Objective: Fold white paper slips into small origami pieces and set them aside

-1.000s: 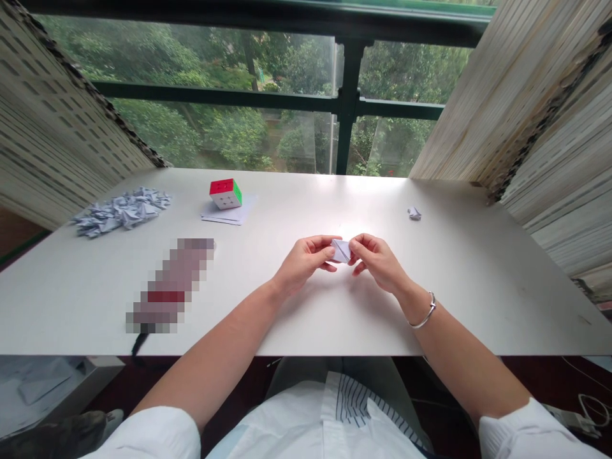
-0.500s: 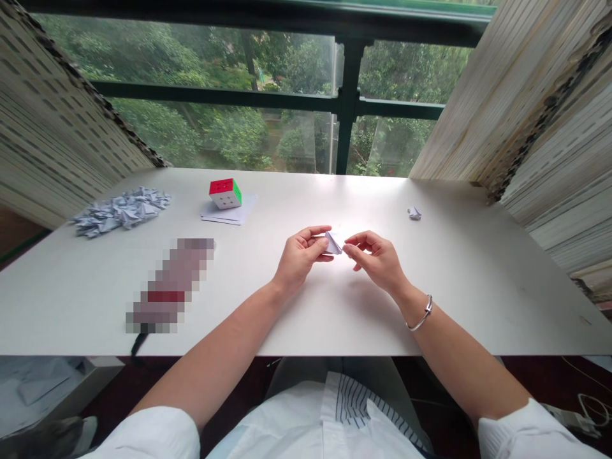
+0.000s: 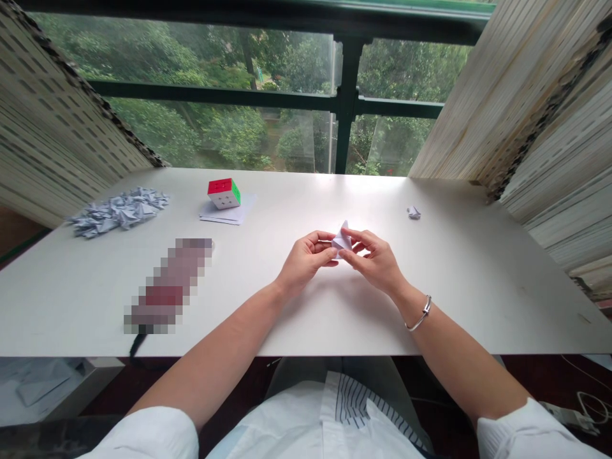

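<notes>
A small piece of folded white paper [image 3: 341, 242] is held above the middle of the white table [image 3: 459, 274]. My left hand [image 3: 310, 256] pinches it from the left, the thumb at its lower edge and the fingers behind. From the right, my right hand [image 3: 373, 256] grips the same paper between thumb and fingers. A pointed flap of it sticks up between the two hands. Parts of the paper are hidden behind my fingertips.
A heap of folded papers [image 3: 119, 211] lies at the far left. A puzzle cube [image 3: 224, 194] rests on some flat paper sheets [image 3: 246, 207]. One small folded paper piece [image 3: 414, 213] sits at the back right. A blurred-out object [image 3: 167, 287] with a black cable lies left of my arm.
The folded paper has been turned, and its flap now points upward. My left hand has shifted slightly right, and both hands now grip the paper closely.
</notes>
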Tool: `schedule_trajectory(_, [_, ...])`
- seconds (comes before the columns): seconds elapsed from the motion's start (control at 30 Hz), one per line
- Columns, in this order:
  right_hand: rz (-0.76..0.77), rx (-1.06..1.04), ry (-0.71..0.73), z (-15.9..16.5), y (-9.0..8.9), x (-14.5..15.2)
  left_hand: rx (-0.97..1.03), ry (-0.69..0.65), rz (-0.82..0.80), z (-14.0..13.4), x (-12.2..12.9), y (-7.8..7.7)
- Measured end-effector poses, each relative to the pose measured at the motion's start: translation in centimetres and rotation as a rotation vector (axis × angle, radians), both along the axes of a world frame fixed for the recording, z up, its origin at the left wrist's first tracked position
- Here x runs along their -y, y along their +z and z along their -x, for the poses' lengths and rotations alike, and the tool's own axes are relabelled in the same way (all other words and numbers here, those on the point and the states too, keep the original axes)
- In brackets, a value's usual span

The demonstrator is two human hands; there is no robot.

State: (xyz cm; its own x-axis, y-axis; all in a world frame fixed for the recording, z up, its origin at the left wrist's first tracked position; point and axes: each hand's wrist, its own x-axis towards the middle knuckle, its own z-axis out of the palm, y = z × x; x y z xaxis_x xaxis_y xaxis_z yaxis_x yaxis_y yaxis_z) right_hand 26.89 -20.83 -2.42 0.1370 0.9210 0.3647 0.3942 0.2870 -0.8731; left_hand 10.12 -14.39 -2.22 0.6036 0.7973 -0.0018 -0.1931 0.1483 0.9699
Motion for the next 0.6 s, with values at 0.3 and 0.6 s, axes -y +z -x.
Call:
schedule_trajectory(0.3, [-0.028,0.054,-0.118,0.24,0.01,0.21,0.002,0.03,-0.001,-0.23,-0.02,-0.04])
schedule_trajectory(0.6, [0.053,-0.252,-0.128,0.07,-0.04,-0.21,0.025,0.084,0.008,-0.39,0.06,0.06])
